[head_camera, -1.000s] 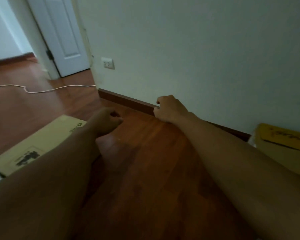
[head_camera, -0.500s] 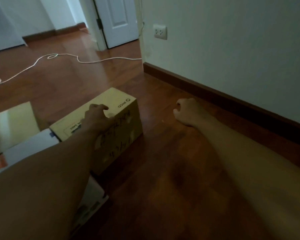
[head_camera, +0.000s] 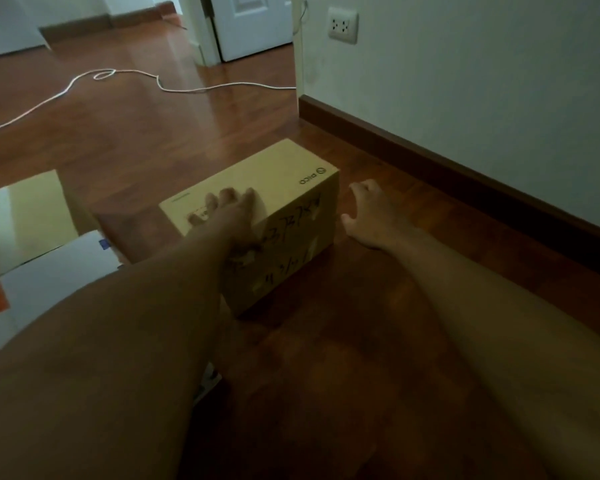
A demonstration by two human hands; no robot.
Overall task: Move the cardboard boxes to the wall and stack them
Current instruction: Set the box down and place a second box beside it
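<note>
A tan cardboard box (head_camera: 284, 202) with handwriting on its side stands on the wooden floor, a short way from the wall (head_camera: 482, 98). My left hand (head_camera: 227, 216) lies flat on its top near the near edge, fingers spread. My right hand (head_camera: 369, 213) hovers open just to the right of the box's end, fingers curled toward it and not touching. Another tan box (head_camera: 25, 216) and a white box (head_camera: 49, 282) sit at the left, partly hidden by my left arm.
A dark baseboard (head_camera: 465, 174) runs along the wall on the right. A white cable (head_camera: 118, 84) snakes over the floor at the back. A wall socket (head_camera: 342, 25) and a white door (head_camera: 253, 26) are at the top.
The view has swung left and down from the wall to the tan box. My left hand has settled on the box top and my right hand has come close to its right end.
</note>
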